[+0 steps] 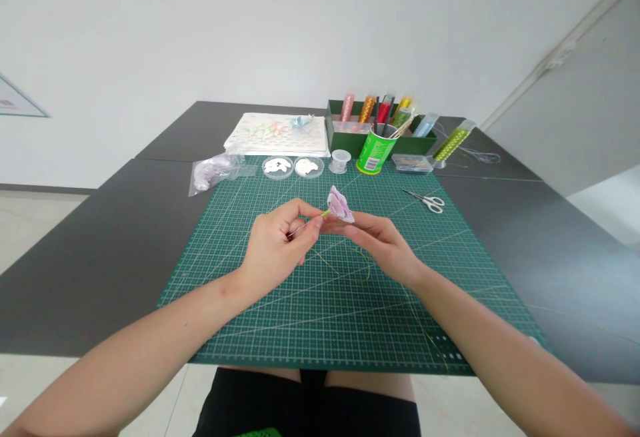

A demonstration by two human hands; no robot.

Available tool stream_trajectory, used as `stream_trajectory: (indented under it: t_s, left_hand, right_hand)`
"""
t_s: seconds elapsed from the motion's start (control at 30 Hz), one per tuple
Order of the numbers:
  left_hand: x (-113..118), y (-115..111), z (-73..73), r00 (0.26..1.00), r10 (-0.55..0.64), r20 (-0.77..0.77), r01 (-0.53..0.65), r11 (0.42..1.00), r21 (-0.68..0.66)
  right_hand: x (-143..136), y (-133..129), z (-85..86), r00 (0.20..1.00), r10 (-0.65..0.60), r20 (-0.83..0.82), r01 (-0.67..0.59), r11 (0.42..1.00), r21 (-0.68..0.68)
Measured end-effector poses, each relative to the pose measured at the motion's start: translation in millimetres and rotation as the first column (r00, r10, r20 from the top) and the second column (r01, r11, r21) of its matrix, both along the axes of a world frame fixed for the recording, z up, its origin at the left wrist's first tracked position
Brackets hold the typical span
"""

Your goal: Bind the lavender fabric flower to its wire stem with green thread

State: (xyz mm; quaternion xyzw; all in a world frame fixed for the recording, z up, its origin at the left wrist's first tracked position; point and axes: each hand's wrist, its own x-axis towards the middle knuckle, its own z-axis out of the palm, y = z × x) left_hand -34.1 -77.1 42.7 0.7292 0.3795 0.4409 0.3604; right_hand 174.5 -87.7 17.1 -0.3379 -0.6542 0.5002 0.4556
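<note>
Head view showed the left hand [280,240] pinched shut on the stem [326,213] of the purple flower [340,204], above the green mat [300,330] between its side edges, the right hand [387,247] slightly open beside it, its hold unclear; steady support low on the stem best spared the petals.

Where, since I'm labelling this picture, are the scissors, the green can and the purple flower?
Scissors [427,202], head view: white handle, near the pivot.
Green can [376,148], head view: front wall.
Purple flower [339,206], head view: its petals.
</note>
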Motion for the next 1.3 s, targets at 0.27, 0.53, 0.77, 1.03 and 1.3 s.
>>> stream_trajectory:
  t_s: [0.27,0.53,0.77,1.03,1.3]
  left_hand:
    - [0.4,7.7,-4.4,0.995,0.073,-0.063,-0.07,0.997,0.041]
    - [1.3,11.9,-12.9,0.961,0.038,-0.274,-0.006,0.993,0.118]
    - [5.8,2.1,-22.7,0.865,-0.142,-0.481,0.246,0.956,0.161]
    - [8.7,-11.4,-24.6,0.831,-0.239,-0.502,0.446,0.825,0.346]
    - [4.6,-12.7,-16.8,0.897,-0.233,-0.377,0.401,0.787,0.469]
  right_hand:
    - [-3.3,-15.7,13.3,0.993,-0.003,0.116,-0.007,0.997,0.083]
    - [12.2,-24.1,36.6,0.984,-0.061,0.167,0.034,0.986,0.161]
    - [20.5,-17.5,36.3,0.96,-0.205,0.19,0.168,0.966,0.194]
    - [24.5,0.0,23.4,0.931,-0.253,0.263,0.2,0.956,0.214]
    - [24.2,8.6,12.9,0.924,-0.126,0.362,0.095,0.99,0.103]
